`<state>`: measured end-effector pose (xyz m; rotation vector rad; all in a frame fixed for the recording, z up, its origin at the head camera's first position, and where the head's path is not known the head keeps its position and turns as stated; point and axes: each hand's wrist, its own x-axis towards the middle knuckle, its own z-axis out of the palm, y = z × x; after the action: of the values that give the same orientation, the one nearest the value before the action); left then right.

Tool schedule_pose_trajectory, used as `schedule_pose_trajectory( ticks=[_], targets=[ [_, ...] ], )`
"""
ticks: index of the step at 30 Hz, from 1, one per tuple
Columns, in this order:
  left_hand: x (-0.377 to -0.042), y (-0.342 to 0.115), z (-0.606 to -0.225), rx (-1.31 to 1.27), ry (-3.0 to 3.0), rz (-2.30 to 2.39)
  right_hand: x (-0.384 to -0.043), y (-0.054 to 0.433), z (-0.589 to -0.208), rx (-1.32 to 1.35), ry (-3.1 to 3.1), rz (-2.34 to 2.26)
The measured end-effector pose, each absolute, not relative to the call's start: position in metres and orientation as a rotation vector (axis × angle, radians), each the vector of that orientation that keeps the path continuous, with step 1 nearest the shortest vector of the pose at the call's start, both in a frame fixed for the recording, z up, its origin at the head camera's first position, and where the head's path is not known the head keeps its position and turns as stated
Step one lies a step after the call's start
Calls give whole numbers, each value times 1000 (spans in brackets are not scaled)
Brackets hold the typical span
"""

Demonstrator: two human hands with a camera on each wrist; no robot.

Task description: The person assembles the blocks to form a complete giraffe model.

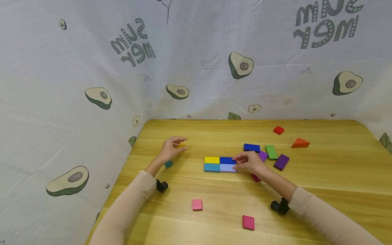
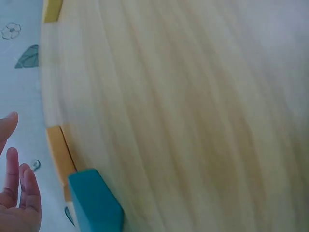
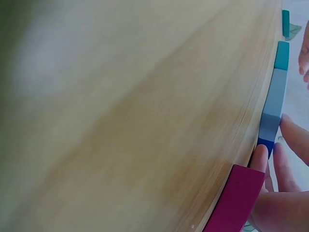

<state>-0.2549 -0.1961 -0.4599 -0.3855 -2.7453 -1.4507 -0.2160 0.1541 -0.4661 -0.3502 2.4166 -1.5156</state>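
Four rectangular blocks lie flush in a two-by-two rectangle mid-table: yellow [image 1: 212,160], teal [image 1: 212,167], dark blue [image 1: 226,160] and light blue [image 1: 228,168]. At its right end my right hand [image 1: 249,162] touches the dark blue and light blue blocks with extended fingertips. The right wrist view shows the fingers beside the light blue block [image 3: 273,101], with a magenta block [image 3: 236,198] close by. My left hand [image 1: 172,149] hovers left of the rectangle, thumb and fingers apart, holding nothing. A small teal block [image 1: 168,164] sits under its wrist. In the left wrist view an orange block [image 2: 61,150] lies near that hand.
Right of the rectangle are another dark blue block [image 1: 251,147], a green one [image 1: 271,152], purple ones [image 1: 281,162] and an orange triangle [image 1: 300,143]. A red block [image 1: 278,130] lies farther back. Pink [image 1: 197,205] and magenta [image 1: 248,222] squares lie in front. Patterned cloth [image 1: 196,51] borders the table.
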Motion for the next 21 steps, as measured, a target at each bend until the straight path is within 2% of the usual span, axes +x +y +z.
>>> schedule_pose_trajectory(
  ticks=[11, 21],
  targets=[
    [-256, -215, -467, -220, -2886, -1291, -214, 154, -465, -401, 2410, -1533],
    [-257, -216, -469, -194, -2906, -1275, -212, 154, -463, -369, 2390, -1543]
  ],
)
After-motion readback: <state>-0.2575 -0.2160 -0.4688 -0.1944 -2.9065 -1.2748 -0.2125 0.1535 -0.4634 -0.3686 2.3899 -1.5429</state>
